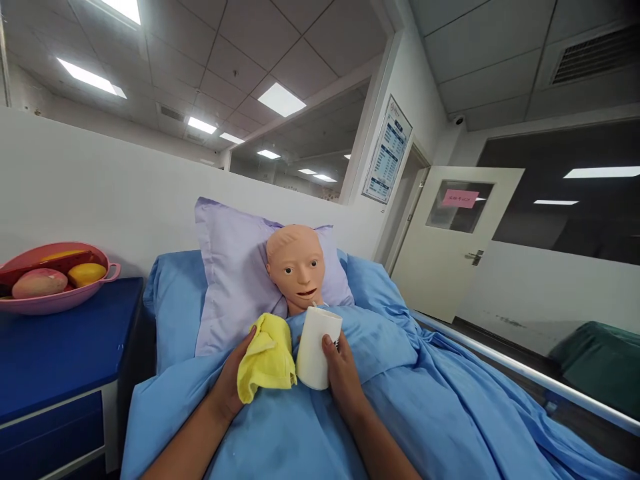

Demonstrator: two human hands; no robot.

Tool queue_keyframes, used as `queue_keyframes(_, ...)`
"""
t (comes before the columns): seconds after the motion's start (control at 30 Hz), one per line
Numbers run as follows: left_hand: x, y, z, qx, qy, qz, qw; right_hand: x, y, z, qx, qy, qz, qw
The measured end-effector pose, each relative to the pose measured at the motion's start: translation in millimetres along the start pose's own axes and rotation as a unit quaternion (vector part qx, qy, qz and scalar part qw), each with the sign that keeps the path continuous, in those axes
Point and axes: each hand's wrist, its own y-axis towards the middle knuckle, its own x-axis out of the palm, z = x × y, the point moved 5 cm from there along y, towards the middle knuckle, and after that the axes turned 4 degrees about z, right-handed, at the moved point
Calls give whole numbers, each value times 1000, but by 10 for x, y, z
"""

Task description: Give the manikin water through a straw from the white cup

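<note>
My left hand (233, 383) is closed on a crumpled yellow cloth (269, 360), which hides most of its fingers. In my right hand (343, 373) is a white cup (314, 350), slightly tilted, with the thumb on its near side and the other fingers behind it. The cup and the cloth are side by side over the blue quilt (395, 393). Just beyond them lies a manikin (297, 267), its head on a lilac pillow (227, 267) and its mouth slightly open. Whatever the cup contains is hidden from here.
To the left, a blue bedside cabinet (65, 353) bears a pink basket (65, 303) of fruit. A pale bed rail (530, 373) runs along the right side. Behind the bed stands a white partition (135, 200); a door (450, 267) is at the right.
</note>
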Motion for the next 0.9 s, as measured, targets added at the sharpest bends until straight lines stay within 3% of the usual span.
queue_keyframes(0.13, -53, 25, -1, 4, 12, 19, 1000, 2, 5, -1, -2, 21, -2, 1000)
queue_keyframes(0.33, -92, 51, -10, -3, -13, 1, 1000, -13, 22, 18, -12, 29, -3, 999)
queue_keyframes(0.5, -57, -5, 31, 11, 11, 48, 999, -32, 19, 16, -17, 23, 2, 1000)
queue_keyframes(0.73, -102, 82, -38, -21, -25, -27, 999, -5, 0, -61, -20, -8, -5, 1000)
queue_keyframes(0.9, -125, 113, -42, -13, -23, -31, 999, 67, 1, -111, -33, -13, -54, 998)
